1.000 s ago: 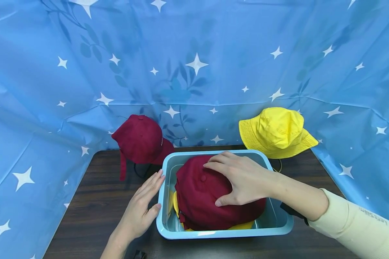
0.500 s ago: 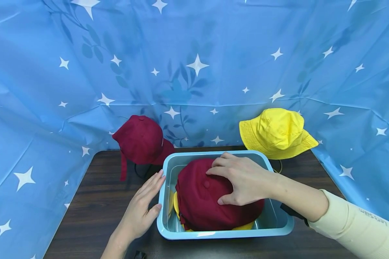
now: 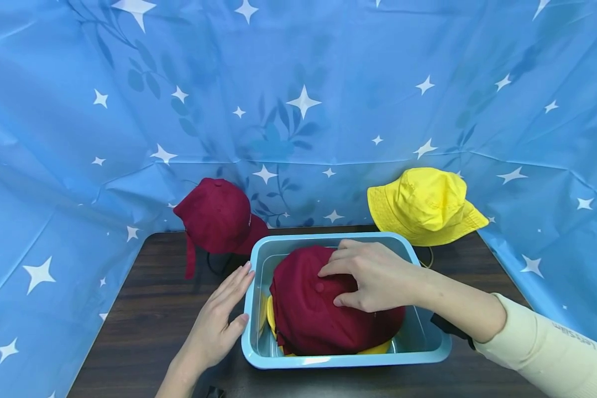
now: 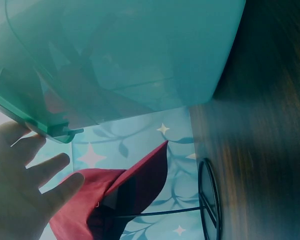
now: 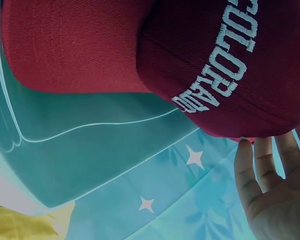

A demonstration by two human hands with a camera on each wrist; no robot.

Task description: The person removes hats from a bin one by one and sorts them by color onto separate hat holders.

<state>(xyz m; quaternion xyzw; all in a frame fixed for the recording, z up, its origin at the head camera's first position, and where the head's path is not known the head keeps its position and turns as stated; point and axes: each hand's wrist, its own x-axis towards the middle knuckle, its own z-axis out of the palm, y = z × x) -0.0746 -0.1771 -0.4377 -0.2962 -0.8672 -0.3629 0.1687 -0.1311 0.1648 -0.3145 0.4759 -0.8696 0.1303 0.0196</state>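
Note:
A maroon baseball cap (image 3: 323, 326) with pale "COLORADO" lettering, seen on the cap front (image 5: 215, 70) in the right wrist view, lies inside a light blue plastic bin (image 3: 348, 362). Yellow fabric (image 3: 270, 315) shows beneath it. My right hand (image 3: 378, 276) is over the crown, its slightly bent fingertips touching the cap near its top button; the right wrist view shows the extended fingers (image 5: 265, 165) at the crown's edge. With straight fingers, my left hand (image 3: 214, 326) rests against the bin's left rim; its spread fingers (image 4: 55, 165) show in the left wrist view.
Behind the bin on the left, another maroon cap (image 3: 219, 215) sits on a black wire stand (image 4: 210, 205). At back right is a yellow bucket hat (image 3: 428, 204) on a stand. A blue star-patterned cloth (image 3: 298, 138) surrounds the dark wooden table (image 3: 124, 326).
The cap under my right hand has sunk slightly and shifted a little right. My right thumb and fingers have drawn closer together on the crown. My left hand stays at the rim.

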